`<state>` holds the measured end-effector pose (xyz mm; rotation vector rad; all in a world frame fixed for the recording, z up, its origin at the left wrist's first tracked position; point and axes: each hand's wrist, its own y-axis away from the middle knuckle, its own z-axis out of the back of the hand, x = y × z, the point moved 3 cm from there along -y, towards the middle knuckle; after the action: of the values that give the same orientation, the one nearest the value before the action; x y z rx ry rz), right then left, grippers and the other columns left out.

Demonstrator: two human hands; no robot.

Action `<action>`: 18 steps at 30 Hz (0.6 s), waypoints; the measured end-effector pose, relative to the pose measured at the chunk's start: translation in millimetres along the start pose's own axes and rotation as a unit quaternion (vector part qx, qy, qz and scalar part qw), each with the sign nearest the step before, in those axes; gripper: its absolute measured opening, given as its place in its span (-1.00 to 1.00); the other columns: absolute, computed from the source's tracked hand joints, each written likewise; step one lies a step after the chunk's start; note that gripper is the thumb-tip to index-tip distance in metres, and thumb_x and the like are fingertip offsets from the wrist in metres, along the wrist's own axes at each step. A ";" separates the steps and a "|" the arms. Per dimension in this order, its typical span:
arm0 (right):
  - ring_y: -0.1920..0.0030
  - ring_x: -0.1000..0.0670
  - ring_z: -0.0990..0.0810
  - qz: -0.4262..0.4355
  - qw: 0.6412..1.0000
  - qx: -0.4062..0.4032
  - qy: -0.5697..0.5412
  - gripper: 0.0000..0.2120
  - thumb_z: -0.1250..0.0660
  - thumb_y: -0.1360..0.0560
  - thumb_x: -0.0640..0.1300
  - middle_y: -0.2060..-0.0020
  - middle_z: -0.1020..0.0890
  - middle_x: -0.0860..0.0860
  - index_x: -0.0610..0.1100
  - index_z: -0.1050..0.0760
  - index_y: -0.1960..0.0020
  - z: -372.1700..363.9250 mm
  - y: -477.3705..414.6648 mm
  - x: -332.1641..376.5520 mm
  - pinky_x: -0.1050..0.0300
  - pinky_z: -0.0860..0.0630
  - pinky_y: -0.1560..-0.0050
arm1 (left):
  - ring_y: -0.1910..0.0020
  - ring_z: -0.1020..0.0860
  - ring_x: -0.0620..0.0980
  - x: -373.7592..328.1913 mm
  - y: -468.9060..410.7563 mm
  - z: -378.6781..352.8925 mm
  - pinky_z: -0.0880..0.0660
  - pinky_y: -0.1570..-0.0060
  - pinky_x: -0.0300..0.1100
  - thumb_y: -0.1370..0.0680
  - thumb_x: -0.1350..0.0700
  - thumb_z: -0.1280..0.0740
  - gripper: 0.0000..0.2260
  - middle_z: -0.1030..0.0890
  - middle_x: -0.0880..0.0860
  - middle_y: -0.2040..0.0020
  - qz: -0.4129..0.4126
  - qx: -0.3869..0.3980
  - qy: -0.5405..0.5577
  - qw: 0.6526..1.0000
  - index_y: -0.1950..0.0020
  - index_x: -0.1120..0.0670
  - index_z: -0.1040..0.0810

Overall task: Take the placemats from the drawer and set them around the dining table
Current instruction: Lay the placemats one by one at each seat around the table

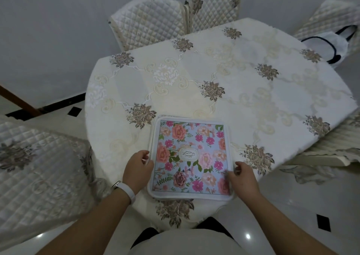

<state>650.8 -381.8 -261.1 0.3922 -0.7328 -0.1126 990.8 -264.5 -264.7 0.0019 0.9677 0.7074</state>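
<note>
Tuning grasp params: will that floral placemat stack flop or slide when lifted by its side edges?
The floral placemat stack lies flat with straight edges, so probably fairly stiff, with only slight sag. It looks thin, likely light. Offset white rims suggest several mats that may slide apart. The left hand and right hand hold opposite sides, a sensible grip.
</note>
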 end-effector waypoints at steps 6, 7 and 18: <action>0.23 -0.11 -0.64 -0.007 0.999 0.048 0.003 -0.94 -0.38 -0.45 -0.19 0.24 -0.66 -0.07 -0.18 -0.55 0.11 -5.0 -15.7 13.0 -0.05 -0.60 0.19 | 0.26 -0.52 -0.07 -17.0 -16.1 -8.3 -0.49 0.29 -0.18 -0.54 0.04 -0.37 -0.89 -0.52 -0.08 0.19 0.032 0.053 -0.019 0.998 0.08 -0.09 -0.44; 0.23 -0.07 -0.64 -0.016 0.999 0.048 -0.001 -0.92 -0.37 -0.45 -0.18 0.22 -0.66 -0.05 -0.17 -0.55 0.08 -5.4 -17.1 13.1 0.00 -0.59 0.21 | 0.30 -0.52 -0.09 -19.8 -16.2 -9.9 -0.48 0.36 -0.28 -0.53 0.03 -0.38 -0.80 -0.52 -0.10 0.23 0.029 0.051 -0.017 0.998 0.17 -0.15 -0.36; 0.17 -0.02 -0.65 -0.082 0.989 0.042 -0.117 -0.81 -0.41 -0.48 -0.12 0.11 -0.64 -0.02 -0.09 -0.48 -0.05 -1.6 -20.7 12.2 0.10 -0.55 0.26 | 0.27 -0.67 -0.10 -24.3 -10.3 -20.9 -0.55 0.41 -0.30 -0.52 0.13 -0.40 -0.89 -0.68 -0.02 0.10 0.121 0.121 0.139 0.975 -0.02 -0.02 -0.58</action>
<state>661.7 -403.3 -262.5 0.5256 -0.9377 -0.2870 972.0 -292.2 -261.9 0.2441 1.3326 0.8235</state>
